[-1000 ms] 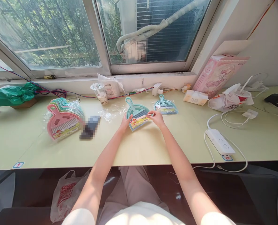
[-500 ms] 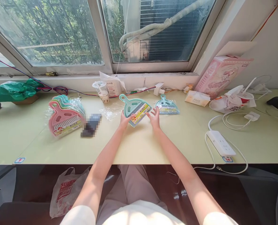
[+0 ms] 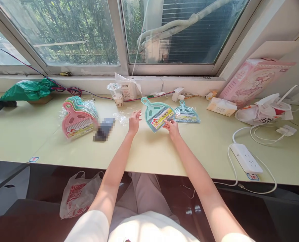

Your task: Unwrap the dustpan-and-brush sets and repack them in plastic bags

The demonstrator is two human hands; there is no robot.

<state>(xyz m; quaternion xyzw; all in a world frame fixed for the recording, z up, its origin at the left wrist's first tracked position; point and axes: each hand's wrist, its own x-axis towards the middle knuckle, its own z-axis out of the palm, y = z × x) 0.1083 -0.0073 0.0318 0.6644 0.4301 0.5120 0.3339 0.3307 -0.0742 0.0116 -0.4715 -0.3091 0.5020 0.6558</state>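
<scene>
My right hand [image 3: 172,129] pinches the lower right edge of a mint-green dustpan set [image 3: 154,113], which has a bluish brush and a yellow printed label. The set is tilted above the table, its handle pointing up and left. Left of it, my left hand [image 3: 134,122] is off the set, empty, with its fingers loosely apart. Close behind my right hand, a blue-green dustpan set [image 3: 186,113] in clear wrapping lies on the table. Toward the left is a stack of wrapped dustpan sets [image 3: 75,122], a pink one at the front and green ones behind.
Crumpled clear plastic film [image 3: 122,117] lies behind my left hand, near a drink cup [image 3: 117,97]. A blurred dark flat object [image 3: 104,129] rests beside the stack. On the right are a white power strip [image 3: 246,158] with cables, a tissue box [image 3: 221,106] and a pink box [image 3: 255,80].
My left hand has let go of the green dustpan set and moved left of it. My right hand now grips the set's lower right edge. The camera view has shifted slightly.
</scene>
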